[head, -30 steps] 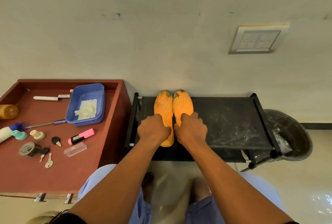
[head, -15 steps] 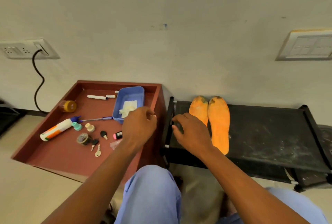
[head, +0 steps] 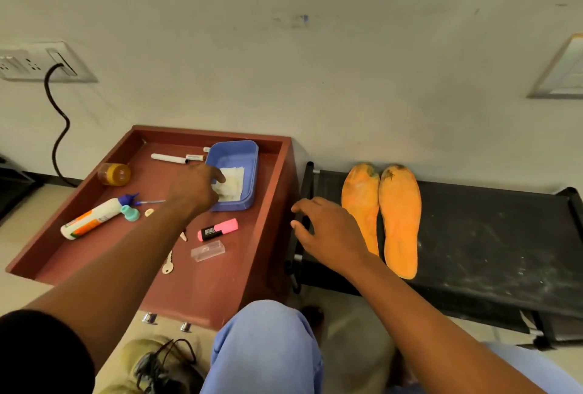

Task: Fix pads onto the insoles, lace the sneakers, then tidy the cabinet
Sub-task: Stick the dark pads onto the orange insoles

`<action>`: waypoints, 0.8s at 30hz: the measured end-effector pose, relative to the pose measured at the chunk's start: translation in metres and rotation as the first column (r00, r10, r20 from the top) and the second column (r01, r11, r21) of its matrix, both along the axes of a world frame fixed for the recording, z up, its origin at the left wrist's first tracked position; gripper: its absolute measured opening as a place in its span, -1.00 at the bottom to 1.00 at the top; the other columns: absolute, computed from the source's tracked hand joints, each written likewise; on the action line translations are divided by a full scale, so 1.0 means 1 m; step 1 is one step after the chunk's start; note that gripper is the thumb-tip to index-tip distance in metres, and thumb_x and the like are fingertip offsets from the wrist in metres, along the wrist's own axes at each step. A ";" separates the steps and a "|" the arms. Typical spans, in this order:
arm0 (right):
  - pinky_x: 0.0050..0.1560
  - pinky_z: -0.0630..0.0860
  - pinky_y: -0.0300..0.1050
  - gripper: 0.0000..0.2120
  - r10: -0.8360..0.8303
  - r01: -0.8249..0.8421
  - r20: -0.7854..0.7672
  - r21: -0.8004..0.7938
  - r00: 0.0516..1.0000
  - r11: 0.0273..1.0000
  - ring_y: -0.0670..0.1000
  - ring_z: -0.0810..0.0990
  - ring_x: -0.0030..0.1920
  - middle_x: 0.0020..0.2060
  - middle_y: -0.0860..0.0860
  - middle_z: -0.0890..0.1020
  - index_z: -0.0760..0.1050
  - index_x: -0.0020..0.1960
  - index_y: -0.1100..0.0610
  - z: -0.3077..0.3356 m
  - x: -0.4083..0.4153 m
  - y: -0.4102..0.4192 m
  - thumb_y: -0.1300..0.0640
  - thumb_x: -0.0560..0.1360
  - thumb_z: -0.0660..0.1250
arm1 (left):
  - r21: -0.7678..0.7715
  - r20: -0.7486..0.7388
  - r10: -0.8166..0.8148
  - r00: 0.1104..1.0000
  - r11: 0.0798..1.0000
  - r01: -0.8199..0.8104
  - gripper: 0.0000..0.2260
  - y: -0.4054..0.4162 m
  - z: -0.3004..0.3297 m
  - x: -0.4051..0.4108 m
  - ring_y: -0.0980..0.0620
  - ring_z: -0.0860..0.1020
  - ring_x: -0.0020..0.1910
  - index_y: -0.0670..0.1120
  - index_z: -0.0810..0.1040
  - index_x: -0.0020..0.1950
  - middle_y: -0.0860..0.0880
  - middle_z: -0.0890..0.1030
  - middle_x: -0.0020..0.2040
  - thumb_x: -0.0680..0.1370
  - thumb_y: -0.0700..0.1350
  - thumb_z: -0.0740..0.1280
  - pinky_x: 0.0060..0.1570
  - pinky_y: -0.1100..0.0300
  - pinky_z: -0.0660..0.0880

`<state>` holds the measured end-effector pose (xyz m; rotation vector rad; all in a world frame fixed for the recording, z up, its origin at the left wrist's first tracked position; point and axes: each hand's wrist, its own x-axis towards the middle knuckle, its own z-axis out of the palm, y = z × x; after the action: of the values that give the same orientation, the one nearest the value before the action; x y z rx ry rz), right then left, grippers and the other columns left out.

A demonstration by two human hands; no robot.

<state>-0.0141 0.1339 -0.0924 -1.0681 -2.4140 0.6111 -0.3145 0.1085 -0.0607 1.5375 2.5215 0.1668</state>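
Note:
Two orange insoles [head: 400,220] lie side by side on the black rack [head: 489,251], toes to the wall. A blue tray [head: 249,172] with white pads [head: 233,183] stands on the red cabinet top [head: 220,283]. My left hand [head: 192,191] reaches over the tray's near rim, a fingertip touching the pads; its other fingertips are hidden. My right hand [head: 331,232] hovers with relaxed fingers over the rack's left edge, just left of the insoles, holding nothing. A laced olive sneaker [head: 157,365] lies on the floor below the cabinet.
On the cabinet top lie a glue bottle [head: 91,218], a teal cap [head: 131,213], a pink highlighter [head: 217,229], a clear case [head: 208,251], a key [head: 168,264], an orange jar [head: 115,174] and a white pen [head: 176,158]. A black cable [head: 56,128] hangs from the wall socket.
Both hands have left the insoles. My left hand moved left and forward into the blue tray. The right hand followed to the rack's left edge. The view turned left.

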 end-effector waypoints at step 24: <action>0.00 0.70 0.13 -0.73 -0.536 -0.307 -0.606 -0.780 0.588 0.545 0.16 0.72 0.03 0.16 0.18 0.70 0.60 0.30 0.17 0.045 0.031 0.039 0.16 0.61 0.41 | 0.396 0.804 -0.177 0.567 0.872 -0.289 -0.96 0.013 0.069 0.178 0.09 0.54 -0.37 -0.06 0.74 -0.08 0.03 0.68 -0.34 0.54 -0.19 0.51 -0.32 0.22 0.46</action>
<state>0.0166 0.1729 -0.0474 -0.9152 -1.0938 1.8642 -0.1366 0.1215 0.0082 1.0632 1.7725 1.3120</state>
